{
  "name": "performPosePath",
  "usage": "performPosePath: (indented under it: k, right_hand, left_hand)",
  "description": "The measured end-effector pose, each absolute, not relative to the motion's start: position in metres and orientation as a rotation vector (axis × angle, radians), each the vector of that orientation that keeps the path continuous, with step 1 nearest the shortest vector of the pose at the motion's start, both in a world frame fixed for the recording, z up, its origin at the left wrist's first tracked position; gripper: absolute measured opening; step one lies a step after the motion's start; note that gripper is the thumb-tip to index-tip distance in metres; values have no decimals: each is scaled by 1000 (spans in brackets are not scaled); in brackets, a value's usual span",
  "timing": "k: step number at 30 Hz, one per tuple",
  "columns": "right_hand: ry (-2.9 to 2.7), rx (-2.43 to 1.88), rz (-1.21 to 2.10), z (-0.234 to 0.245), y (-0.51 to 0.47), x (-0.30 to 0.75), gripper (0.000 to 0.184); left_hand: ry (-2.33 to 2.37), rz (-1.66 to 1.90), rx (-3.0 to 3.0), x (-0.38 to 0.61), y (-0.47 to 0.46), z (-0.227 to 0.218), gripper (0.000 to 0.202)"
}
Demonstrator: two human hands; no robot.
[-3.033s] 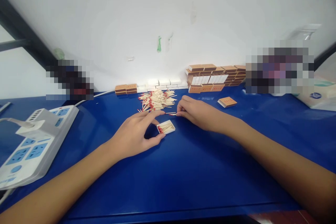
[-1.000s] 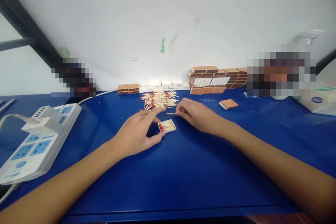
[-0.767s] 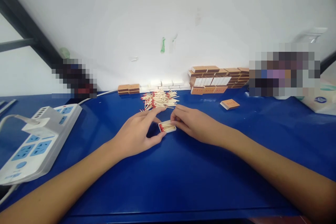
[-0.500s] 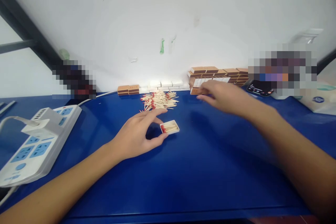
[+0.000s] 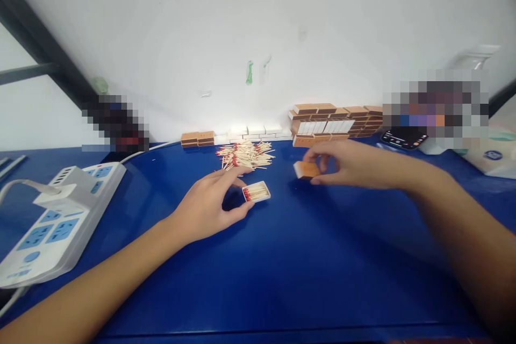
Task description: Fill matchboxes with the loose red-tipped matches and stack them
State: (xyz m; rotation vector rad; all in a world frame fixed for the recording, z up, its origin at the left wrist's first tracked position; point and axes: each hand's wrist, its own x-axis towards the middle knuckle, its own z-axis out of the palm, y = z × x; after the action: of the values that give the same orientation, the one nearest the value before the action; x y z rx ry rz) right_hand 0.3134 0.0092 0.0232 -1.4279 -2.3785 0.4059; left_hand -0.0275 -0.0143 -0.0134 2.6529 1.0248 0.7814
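My left hand [image 5: 212, 204] pinches the left end of a small white matchbox tray [image 5: 257, 192] filled with red-tipped matches, resting on the blue table [image 5: 282, 263]. My right hand [image 5: 350, 164] holds an orange matchbox sleeve [image 5: 306, 170] by thumb and fingers, just above the table and to the right of the tray. A loose pile of matches [image 5: 245, 153] lies beyond the tray.
Stacked orange sleeves and white trays [image 5: 330, 123] line the wall at the back right; a smaller row of boxes [image 5: 237, 134] sits left of them. A white-and-blue power strip [image 5: 52, 215] lies at the left. A phone [image 5: 403, 138] rests at the right.
My right hand left the tray, reached right to the lone orange sleeve on the table, picked it up and carried it back toward the tray. My left hand stayed on the tray.
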Motion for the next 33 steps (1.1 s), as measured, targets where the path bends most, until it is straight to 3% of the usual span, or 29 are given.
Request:
performPosePath:
  k: [6, 33]
  right_hand:
    - [-2575, -1251, 523, 15, -17, 253, 26]
    - [-2266, -1189, 626, 11, -8, 258, 38]
  left_hand:
    - [1037, 814, 2609, -27, -15, -13, 60]
    - [916, 1122, 1830, -23, -4, -9, 48]
